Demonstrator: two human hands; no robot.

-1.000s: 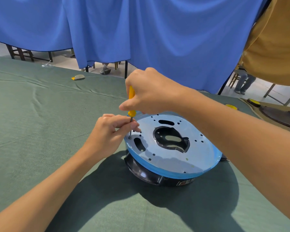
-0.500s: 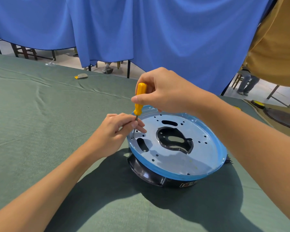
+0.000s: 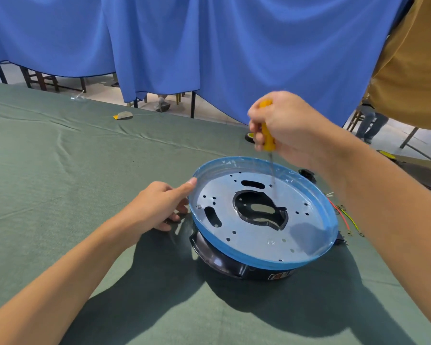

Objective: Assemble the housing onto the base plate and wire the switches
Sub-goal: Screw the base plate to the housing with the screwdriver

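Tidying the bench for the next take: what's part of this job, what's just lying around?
In use: base plate, black housing under it, yellow screwdriver in right hand, left hand at the rim, loose wires.
Lying about: tape roll, yellow-grey scrap.

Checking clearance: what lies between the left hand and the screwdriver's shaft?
Head view: between left hand and screwdriver lies only the base plate, its blue-filmed rim, then metal with small holes and an oblong slot.

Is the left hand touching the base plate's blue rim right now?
Touching. Head view: the left hand has its thumb tip against the base plate's blue rim, with no gap visible.
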